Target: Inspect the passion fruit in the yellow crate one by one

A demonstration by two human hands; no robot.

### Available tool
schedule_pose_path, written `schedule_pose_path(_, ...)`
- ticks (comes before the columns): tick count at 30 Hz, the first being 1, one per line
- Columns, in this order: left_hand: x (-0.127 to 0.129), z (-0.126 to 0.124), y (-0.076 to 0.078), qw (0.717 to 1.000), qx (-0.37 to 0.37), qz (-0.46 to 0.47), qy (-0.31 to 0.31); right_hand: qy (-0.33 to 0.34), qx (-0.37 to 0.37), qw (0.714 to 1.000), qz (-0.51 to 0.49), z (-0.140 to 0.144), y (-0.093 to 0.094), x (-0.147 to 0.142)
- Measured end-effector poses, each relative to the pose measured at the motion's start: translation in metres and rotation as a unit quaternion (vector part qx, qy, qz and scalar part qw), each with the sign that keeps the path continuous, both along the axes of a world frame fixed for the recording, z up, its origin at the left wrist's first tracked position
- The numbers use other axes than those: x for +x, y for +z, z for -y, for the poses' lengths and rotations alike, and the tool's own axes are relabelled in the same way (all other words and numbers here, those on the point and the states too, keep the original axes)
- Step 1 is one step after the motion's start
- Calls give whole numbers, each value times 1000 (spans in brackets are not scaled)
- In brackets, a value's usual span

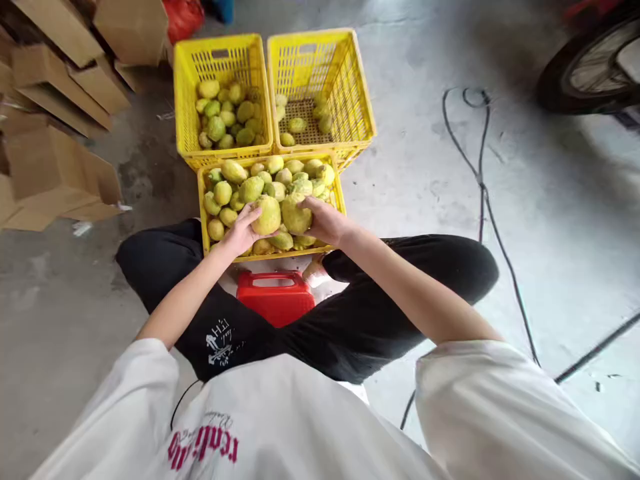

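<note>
My left hand [243, 232] is closed round a large, roundish yellow-green fruit [267, 215], thumb on its upper side. Beside it, my right hand [326, 221] grips a second yellow-green fruit [296, 215] of similar size. The two fruits are held close together, above the near yellow crate [202, 220]. That crate is heaped with more lemon-like fruit [233, 171], some oval, some rounder, in yellow and green. Fingers under the held fruits are partly hidden.
Behind stand two deeper yellow crates: the left one [183, 100] holds many fruits, the right one [364, 100] only several at its bottom. A red plastic stool [275, 303] sits between my legs. Cardboard boxes [55, 167] lie left; a black cable [505, 253] and a wheel [555, 80] are right.
</note>
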State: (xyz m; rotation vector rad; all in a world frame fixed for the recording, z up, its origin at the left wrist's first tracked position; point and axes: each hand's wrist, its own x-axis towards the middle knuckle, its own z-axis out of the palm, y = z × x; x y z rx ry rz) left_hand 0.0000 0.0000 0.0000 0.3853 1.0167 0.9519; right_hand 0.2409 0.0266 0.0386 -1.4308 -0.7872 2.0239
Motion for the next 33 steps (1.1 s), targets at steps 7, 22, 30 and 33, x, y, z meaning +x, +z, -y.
schedule_pose_path(7,-16,-7,-11,994,12,-80,-80,72,12,995,62,-3,12,6)
schedule_pose_path(22,-30,-11,8,961,-20,-253,-110,484,239,747,389,-27,47,9)
schedule_pose_path(30,-21,-7,18,929,-46,-316,-185,131,488,644,575,-60,42,55)
schedule_pose_path(33,-18,-5,19,898,-54,-364,-243,263,468,668,516,-42,39,40)
